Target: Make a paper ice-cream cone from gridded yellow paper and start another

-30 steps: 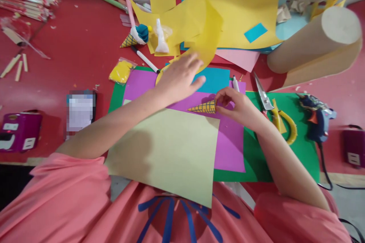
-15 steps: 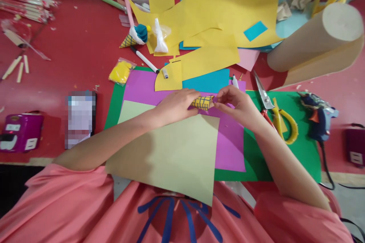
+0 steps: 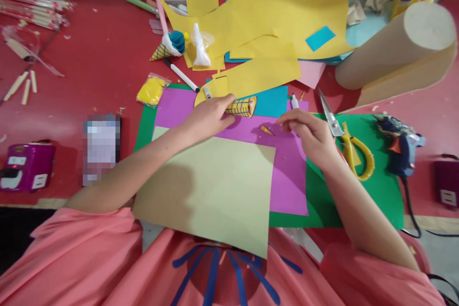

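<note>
1. The left hand (image 3: 206,117) holds a small paper cone (image 3: 242,106), fingers wrapped round its narrow end so that the tip is hidden; the cone is yellow with a dark grid drawn on it (like a waffle cone), and its wide open mouth points to the person's right.
2. The cone is lifted just above the far edge of the purple sheet (image 3: 287,177), where that sheet meets the blue sheet (image 3: 268,100) and a yellow offcut (image 3: 258,74).
3. The right hand (image 3: 310,134) rests on the purple sheet, apart from the cone, fingers loosely curled with their tips pointing at a tiny yellow scrap (image 3: 267,129) lying just beside them; it grips nothing.
4. Nearer the person, a pale green sheet (image 3: 211,196) overlaps the purple one and overhangs the near edge of the tabletop (image 3: 89,76).
5. To the right, scissors (image 3: 344,138) and a glue gun (image 3: 398,146) lie on the green sheet (image 3: 358,201), the scissors close to the right wrist.
6. The far edge is crowded with yellow paper and a cardboard roll (image 3: 398,52); open red tabletop lies to the left.
</note>
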Action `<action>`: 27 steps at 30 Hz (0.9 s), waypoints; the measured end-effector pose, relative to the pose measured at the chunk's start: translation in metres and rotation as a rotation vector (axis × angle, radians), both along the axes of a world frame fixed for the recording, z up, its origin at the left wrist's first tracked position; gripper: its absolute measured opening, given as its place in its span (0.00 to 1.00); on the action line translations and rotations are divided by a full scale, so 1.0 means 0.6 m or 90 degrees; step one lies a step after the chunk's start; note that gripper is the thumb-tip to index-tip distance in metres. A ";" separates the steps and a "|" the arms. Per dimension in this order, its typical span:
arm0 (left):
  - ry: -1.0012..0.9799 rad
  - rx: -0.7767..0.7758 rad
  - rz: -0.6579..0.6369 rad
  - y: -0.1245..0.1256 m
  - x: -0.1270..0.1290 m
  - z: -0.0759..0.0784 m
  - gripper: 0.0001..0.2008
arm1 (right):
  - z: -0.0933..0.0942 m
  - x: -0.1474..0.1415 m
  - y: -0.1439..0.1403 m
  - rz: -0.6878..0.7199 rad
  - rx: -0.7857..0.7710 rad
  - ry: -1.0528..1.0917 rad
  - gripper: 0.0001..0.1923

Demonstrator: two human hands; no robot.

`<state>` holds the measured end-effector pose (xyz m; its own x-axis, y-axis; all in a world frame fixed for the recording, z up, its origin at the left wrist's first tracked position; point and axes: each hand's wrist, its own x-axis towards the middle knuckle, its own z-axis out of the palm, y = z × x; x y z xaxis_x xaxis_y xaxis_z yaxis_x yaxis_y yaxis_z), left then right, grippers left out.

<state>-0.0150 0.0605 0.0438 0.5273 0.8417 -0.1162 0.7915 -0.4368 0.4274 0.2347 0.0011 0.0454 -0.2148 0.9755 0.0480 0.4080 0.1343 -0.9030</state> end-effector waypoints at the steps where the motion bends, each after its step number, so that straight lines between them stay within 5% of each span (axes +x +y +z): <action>1: -0.012 0.001 -0.005 0.001 0.001 -0.002 0.09 | 0.001 -0.004 -0.003 0.034 -0.018 -0.010 0.15; 7: -0.016 -0.011 -0.028 -0.008 0.018 -0.007 0.08 | 0.000 -0.042 -0.010 0.147 -0.021 -0.106 0.23; 11: 0.020 -0.011 -0.035 -0.016 0.023 -0.007 0.09 | -0.003 -0.051 -0.009 0.173 -0.109 0.029 0.25; 19: 0.015 -0.028 0.036 0.007 0.026 -0.007 0.11 | 0.011 -0.032 -0.029 0.066 -0.103 0.110 0.11; 21: 0.020 0.031 0.035 0.029 0.022 -0.012 0.11 | 0.010 -0.021 -0.030 0.010 -0.073 0.051 0.06; 27: 0.080 0.122 0.038 0.099 0.008 -0.019 0.15 | -0.011 0.014 -0.021 -0.051 0.173 -0.294 0.10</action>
